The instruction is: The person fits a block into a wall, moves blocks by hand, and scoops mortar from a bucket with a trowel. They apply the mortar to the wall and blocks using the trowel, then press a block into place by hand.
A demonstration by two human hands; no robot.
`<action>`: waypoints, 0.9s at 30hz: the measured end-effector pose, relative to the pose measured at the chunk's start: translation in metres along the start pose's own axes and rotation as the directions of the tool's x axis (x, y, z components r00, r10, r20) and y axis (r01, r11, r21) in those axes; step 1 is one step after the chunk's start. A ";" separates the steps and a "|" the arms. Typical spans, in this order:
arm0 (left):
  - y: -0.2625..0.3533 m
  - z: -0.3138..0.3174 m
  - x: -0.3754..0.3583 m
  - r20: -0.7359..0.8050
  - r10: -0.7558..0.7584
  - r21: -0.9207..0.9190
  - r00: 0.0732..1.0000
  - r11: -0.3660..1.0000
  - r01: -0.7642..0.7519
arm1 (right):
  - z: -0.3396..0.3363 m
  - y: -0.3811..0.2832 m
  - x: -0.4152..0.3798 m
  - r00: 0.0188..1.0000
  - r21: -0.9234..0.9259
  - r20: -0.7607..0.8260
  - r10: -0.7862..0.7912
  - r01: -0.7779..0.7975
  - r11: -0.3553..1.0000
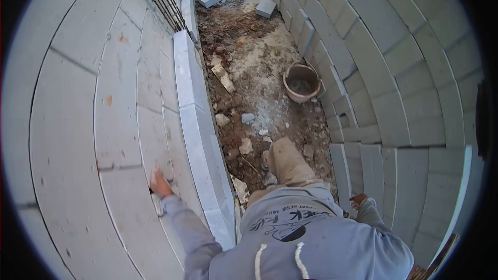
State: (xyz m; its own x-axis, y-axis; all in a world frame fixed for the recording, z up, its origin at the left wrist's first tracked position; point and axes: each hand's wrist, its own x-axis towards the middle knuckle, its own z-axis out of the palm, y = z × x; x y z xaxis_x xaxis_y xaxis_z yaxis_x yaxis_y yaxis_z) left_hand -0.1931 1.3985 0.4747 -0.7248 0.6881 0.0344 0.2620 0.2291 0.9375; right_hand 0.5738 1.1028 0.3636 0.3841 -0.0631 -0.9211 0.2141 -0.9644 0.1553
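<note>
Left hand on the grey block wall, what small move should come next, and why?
Probably lift the left hand off the grey block wall and step forward along the dirt trench. The right hand braces on the opposite block wall, one foot is already ahead, and rubble lies underfoot, so keep one brace.

— Where are the hands?

— The left hand [160,184] is stretched out to the side, arm nearly straight in a grey sleeve, fingers pressed flat. The right hand [358,199] sits low by the hip, elbow bent.

— Open or closed?

— Left looks spread open (only its back shows); the right is too hidden to tell.
</note>
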 end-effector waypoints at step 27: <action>0.120 0.523 0.361 0.619 -0.519 0.663 0.590 0.748 -0.038 | -0.198 -1.039 -0.132 0.822 -0.687 0.053 -0.567 0.442 0.577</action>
State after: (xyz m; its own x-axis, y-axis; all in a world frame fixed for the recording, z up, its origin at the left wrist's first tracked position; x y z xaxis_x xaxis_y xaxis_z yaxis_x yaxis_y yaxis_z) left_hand -0.0897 2.0346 0.4179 -0.1691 0.7132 -0.6802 0.6461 0.6014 0.4700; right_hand 0.4791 2.1638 0.3943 0.1467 0.4809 -0.8644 0.9101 -0.4079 -0.0725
